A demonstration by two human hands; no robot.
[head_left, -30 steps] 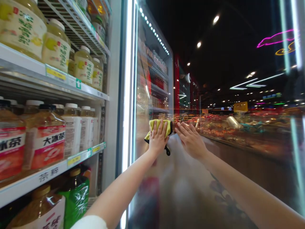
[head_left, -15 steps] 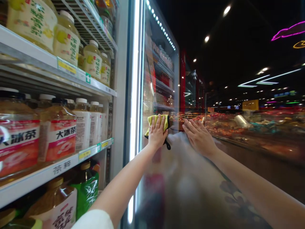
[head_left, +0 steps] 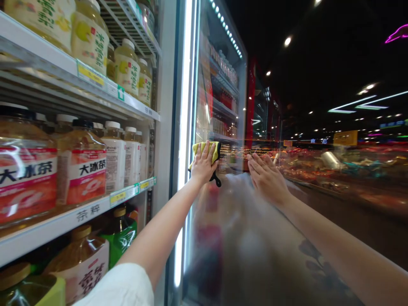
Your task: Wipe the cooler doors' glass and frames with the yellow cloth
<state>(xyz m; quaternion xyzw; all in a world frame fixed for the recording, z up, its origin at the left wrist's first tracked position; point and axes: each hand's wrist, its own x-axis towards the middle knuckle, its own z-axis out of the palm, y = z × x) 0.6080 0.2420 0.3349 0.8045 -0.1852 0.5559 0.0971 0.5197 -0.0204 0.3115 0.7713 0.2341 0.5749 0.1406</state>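
Note:
My left hand (head_left: 204, 163) lies flat over a yellow cleaning cloth (head_left: 217, 148) with dark edging, pressing it to the glass door (head_left: 242, 238) near the bright light strip. A black loop (head_left: 216, 180) hangs from the cloth. The fingers are stretched out over the cloth. Farther right, my right hand (head_left: 267, 176) is open and holds nothing. Its straight fingers point up and forward against the glass, or very near it; whether the palm touches cannot be told. Lower down, the glass looks hazy and carries a faint dark leaf-like pattern (head_left: 314, 257).
On the left, cooler shelves (head_left: 95, 212) carry yellow-labelled bottles (head_left: 91, 42), red-labelled tea bottles (head_left: 86, 163) and a green-labelled bottle (head_left: 119, 238). A vertical light strip (head_left: 186, 85) borders the cooler. Blurred goods displays (head_left: 350, 165) stretch along the right.
My left hand and the cloth have shifted slightly left and up over the glass, toward the light strip. My right hand stays near its place. The view has tilted a little.

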